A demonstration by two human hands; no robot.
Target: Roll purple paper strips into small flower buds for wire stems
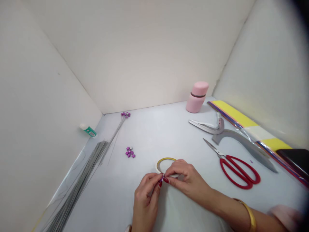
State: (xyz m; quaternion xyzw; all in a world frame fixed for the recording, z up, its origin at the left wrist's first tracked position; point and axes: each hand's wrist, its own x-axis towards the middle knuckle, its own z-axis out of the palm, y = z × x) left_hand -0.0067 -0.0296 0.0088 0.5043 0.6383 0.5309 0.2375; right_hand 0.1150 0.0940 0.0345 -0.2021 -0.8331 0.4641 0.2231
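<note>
Near the front middle of the table, my left hand [147, 195] and my right hand [185, 176] meet fingertip to fingertip. Thumbs and index fingers of both pinch a tiny purple piece [163, 178], mostly covered by the fingers. Just behind it is a thin white ring with a yellow inner side [166, 158], like a roll of narrow tape. My right fingers cover part of this ring; whether they touch it I cannot tell. A small pile of shiny purple star-like pieces [129, 152] lies to the left, beyond my left hand.
Grey wires [82, 180] lie along the left side, near purple-tipped stems [125, 115] and a glue stick [88, 130]. At right are red-handled scissors [238, 172], a grey curved tool [207, 127], colored sheets [231, 112], a dark object [294, 161] and a pink flask [196, 97].
</note>
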